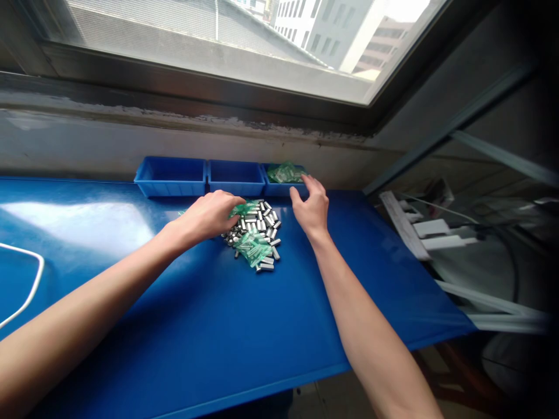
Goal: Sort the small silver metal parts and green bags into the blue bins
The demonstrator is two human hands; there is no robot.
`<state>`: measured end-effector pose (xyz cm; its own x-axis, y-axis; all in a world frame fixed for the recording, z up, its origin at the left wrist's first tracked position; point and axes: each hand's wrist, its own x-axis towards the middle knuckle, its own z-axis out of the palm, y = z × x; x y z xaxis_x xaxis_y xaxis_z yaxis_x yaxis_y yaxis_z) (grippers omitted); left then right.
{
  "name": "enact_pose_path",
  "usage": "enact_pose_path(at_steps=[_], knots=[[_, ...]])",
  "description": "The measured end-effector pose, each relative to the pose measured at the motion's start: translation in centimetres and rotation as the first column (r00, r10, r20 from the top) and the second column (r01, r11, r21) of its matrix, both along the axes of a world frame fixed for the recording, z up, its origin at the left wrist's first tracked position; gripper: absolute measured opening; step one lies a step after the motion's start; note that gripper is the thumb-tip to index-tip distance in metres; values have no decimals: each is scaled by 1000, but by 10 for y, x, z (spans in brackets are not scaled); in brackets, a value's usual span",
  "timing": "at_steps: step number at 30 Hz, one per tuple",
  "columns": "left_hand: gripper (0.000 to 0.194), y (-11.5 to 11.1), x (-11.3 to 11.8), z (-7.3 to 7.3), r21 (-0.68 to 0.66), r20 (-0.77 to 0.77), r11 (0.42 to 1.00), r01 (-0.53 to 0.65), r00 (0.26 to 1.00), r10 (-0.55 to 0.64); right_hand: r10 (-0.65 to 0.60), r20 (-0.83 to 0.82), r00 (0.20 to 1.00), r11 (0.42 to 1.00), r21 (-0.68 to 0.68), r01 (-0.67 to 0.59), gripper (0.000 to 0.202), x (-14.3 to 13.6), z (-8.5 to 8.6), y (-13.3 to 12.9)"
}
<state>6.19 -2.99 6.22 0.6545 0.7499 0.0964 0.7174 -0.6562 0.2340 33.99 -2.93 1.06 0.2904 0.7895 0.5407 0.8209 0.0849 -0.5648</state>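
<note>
A pile of small silvery metal cylinders (266, 224) lies on the blue table, with a green plastic bag (253, 249) on its front part. My left hand (213, 214) is at the left side of the pile, its thumb and fingers closed on another green plastic bag (245, 207). To the right of the pile, my right hand (311, 205) is held with thumb and fingers apart and nothing between them. Its fingertips are beside the right blue bin (283, 190), which holds green bags (285, 173).
The left blue bin (172, 187) and the middle blue bin (236, 187) stand in a row against the wall below the window. A white cable (38, 273) lies at the left of the table (244, 337). Metal bars and white objects (437, 233) are at the right.
</note>
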Motion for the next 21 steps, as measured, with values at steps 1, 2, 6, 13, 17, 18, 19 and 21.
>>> enact_pose_path(at_steps=[1, 2, 6, 13, 17, 18, 19, 21], knots=[[46, -1, 1, 1, 1, -9, 1000, -4, 1000, 4, -6, 79, 997, 999, -40, 9, 50, -1, 0, -2], [48, -2, 2, 2, 5, -20, 1000, -11, 1000, 11, -6, 139, 990, 997, -74, 17, 52, -2, 1, -3], [50, -6, 6, 8, 28, -39, 999, -45, 998, 46, -36, 300, 953, 993, -97, 68, 59, -6, 2, -4], [41, -6, 7, 6, 33, 56, 998, -52, 997, 51, 3, 351, 936, 989, -141, 49, 56, -15, 1, 1], [43, -4, 6, 4, 88, 35, 995, -52, 998, 49, -9, 360, 933, 999, -28, 21, 53, -20, 8, -5], [46, -4, 6, 4, 107, 28, 993, -49, 999, 46, 22, 351, 936, 1000, -6, -22, 51, -23, 11, -8], [48, -4, 7, 5, 126, 32, 991, -45, 999, 41, 80, 326, 942, 996, 7, -88, 48, -26, 15, -12], [49, -5, 9, 5, 155, 110, 987, -38, 994, 21, 259, 226, 939, 964, -4, -265, 43, -33, 21, -20]])
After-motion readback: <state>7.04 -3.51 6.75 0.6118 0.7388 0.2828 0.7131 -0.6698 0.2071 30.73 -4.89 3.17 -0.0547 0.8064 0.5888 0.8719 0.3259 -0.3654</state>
